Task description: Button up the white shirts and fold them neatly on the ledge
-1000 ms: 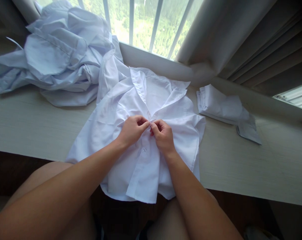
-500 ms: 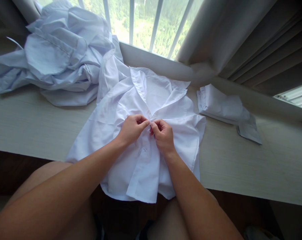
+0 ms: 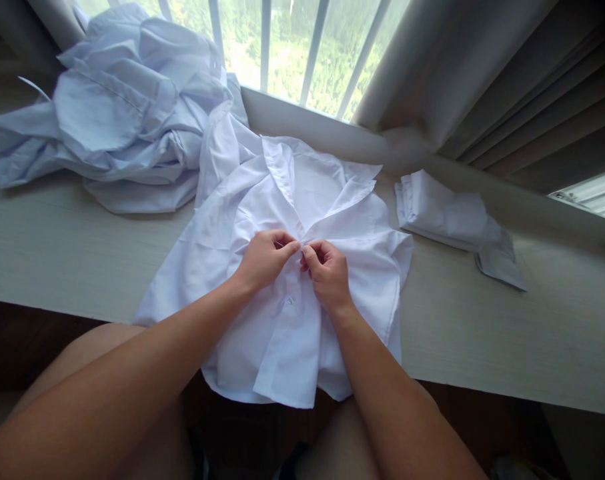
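In the head view, a white collared shirt [image 3: 242, 260] lies face up across the middle of the worktop [image 3: 482, 333], its collar [image 3: 282, 170] spread open toward the far edge by the window [image 3: 292, 53] and its hem hanging over the near edge. The left hand [image 3: 268, 259] is closed in a pinch, thumb against forefinger, on the shirt's front just below the neck opening. The right hand [image 3: 327, 270] is pinched on the same spot, its fingertips meeting or nearly meeting those of the left; what exactly lies between them is too small to tell. A small button [image 3: 290, 301] shows on the front placket just below the hands.

Toward the far left corner of the worktop, a crumpled heap of white cloth [image 3: 117, 120] touches the shirt's sleeve side. To the right of the shirt, near the far edge, lies a folded white cloth [image 3: 439, 210], with a flat grey-white piece [image 3: 502, 257] against its right end. Grey curtains [image 3: 462, 80] hang beside the window.
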Demonstrator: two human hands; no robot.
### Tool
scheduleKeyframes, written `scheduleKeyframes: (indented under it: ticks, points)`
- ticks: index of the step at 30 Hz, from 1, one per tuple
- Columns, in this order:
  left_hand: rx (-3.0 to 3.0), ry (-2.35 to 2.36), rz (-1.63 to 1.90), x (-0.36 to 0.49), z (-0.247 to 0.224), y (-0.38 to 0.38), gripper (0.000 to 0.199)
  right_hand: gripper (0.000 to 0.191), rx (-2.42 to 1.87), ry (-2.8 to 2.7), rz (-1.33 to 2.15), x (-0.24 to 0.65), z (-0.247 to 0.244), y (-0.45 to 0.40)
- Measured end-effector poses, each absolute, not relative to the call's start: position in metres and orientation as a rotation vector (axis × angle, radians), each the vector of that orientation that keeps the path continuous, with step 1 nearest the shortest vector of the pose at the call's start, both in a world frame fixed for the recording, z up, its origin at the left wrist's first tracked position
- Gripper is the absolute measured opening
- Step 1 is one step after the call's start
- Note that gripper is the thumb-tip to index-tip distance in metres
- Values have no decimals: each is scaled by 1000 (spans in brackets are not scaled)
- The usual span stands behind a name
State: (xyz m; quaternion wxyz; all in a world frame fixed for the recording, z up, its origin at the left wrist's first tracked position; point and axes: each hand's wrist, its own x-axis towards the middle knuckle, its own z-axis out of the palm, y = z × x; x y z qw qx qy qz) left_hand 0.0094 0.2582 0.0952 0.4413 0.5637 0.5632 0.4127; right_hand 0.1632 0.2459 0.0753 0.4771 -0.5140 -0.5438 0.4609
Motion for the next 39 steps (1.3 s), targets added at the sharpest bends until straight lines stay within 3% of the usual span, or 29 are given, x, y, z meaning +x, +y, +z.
scheduleKeyframes:
  ticks: [39]
  points:
    - [1408,1391,1005,7,93,260,22,27,-1228,-1322,1150,163,76,245]
